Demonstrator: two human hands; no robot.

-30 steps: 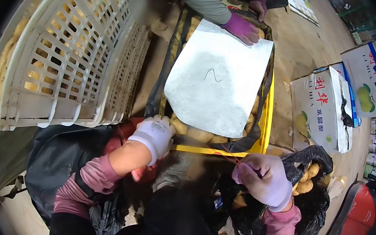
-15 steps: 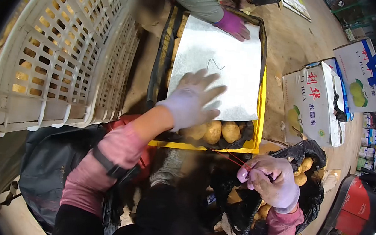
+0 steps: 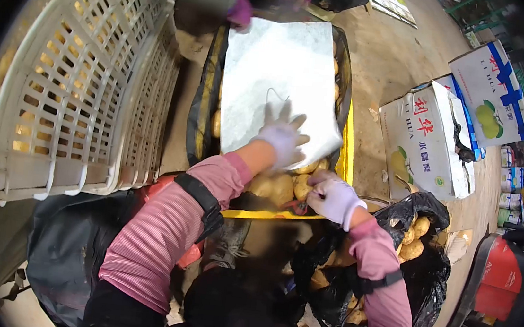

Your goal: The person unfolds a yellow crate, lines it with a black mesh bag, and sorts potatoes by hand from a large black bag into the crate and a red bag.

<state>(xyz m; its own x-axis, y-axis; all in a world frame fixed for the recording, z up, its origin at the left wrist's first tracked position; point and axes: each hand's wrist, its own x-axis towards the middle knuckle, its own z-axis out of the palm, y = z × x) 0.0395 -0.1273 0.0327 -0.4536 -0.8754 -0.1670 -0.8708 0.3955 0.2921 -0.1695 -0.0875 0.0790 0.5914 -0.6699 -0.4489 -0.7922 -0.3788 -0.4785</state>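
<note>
Head view: the white sheet (image 3: pixel 281 56) lies over the potatoes (image 3: pixel 281 190) in the yellow crate (image 3: pixel 347 163), leaving those along the near edge exposed. A black liner (image 3: pixel 199 105) stands up along the crate's sides. A thin dark curved line (image 3: pixel 276 93) shows near the middle of the sheet.

The left hand (image 3: pixel 280 141), gloved, is open with fingers spread, over the sheet's near half; blur prevents confirming contact. The right hand (image 3: pixel 335 201), also gloved, has bent fingers at the crate's near right corner, beside exposed potatoes; whether it grips anything cannot be told. The two hands are apart.

A co-worker's purple-gloved hand (image 3: pixel 240 11) is at the sheet's far left corner, its grip unclear. To the left stands a white perforated plastic crate (image 3: pixel 57 176) with potatoes visible through its openings. To the right are a black plastic bag (image 3: pixel 424 272) containing potatoes and two printed pear cartons (image 3: pixel 429 144)
</note>
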